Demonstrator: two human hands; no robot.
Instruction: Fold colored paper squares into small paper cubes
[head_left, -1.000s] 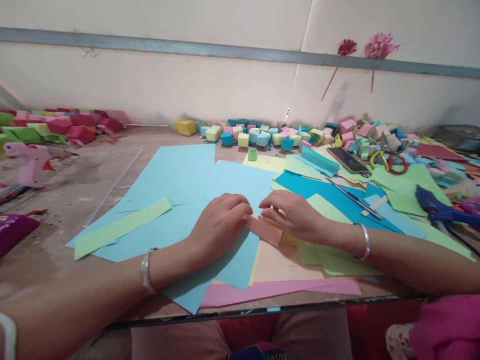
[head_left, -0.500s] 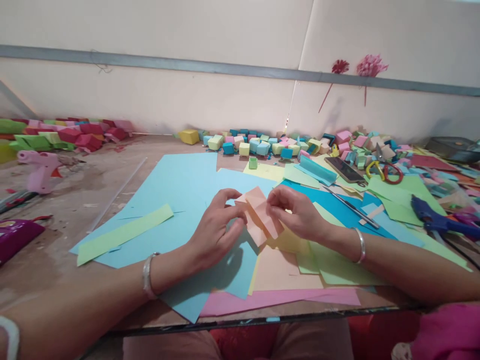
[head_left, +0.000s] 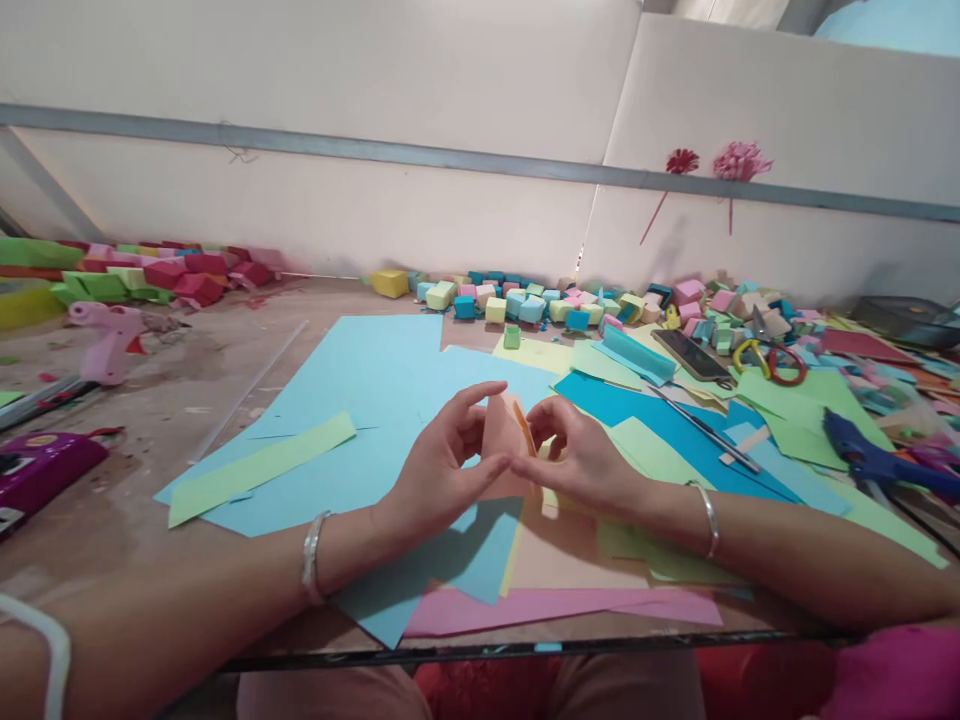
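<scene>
Between my two hands is a folded peach paper piece (head_left: 501,430), its creased panels standing up above the table. My left hand (head_left: 448,450) grips its left side, thumb in front and fingers behind. On the other side my right hand (head_left: 581,455) pinches the right-hand panels, with the thumb reaching toward the left thumb. Under the hands lie a large light blue sheet (head_left: 367,370), a flat peach sheet (head_left: 577,560) and a pink sheet (head_left: 480,612). A light green strip (head_left: 262,470) rests on the blue sheet to the left.
Small colored paper boxes (head_left: 531,308) line the wall. At right are a phone (head_left: 691,355), scissors (head_left: 769,360), a pen (head_left: 705,430) and a blue glue gun (head_left: 877,455). A pink glue gun (head_left: 109,340) and purple object (head_left: 49,478) are at left.
The peach paper has turned from showing its broad faces to a more edge-on, upright position. My hands have come closer together around it, and the view has tilted up slightly.
</scene>
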